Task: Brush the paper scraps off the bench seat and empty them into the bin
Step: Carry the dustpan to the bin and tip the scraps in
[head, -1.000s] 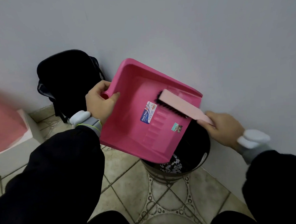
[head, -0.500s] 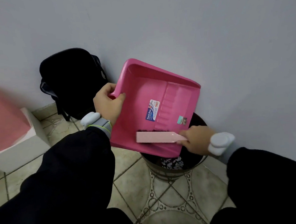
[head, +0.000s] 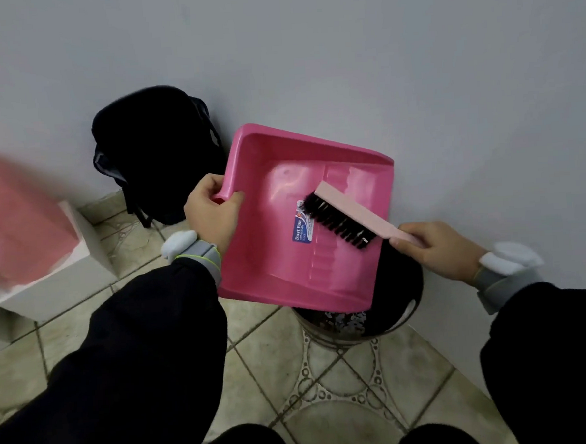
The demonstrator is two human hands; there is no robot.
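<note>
Closest to you, your dark sleeves [head: 148,350] reach out over a patterned tile floor [head: 346,383]. Your hands are well apart. Your left hand [head: 212,213] is curled round the handle end of the pink dustpan [head: 270,267], thumb on its upper face. The pan is tilted so that its open lip hangs low over the bin [head: 329,338]. Your right hand [head: 441,250] grips the handle of the brush [head: 352,208], whose black bristles [head: 336,222] lie against the pan's inner face, partly over its label [head: 300,230].

The pan's inside looks bare of scraps. Something speckled black and white [head: 345,321] shows inside the bin under the lip; you cannot tell whether it is paper. The bin stands against the wall [head: 308,49].

Further left, a black bag [head: 157,154] sits at the wall's foot. At the far left is the blurred pink bench seat [head: 17,218] on its white base [head: 65,280].
</note>
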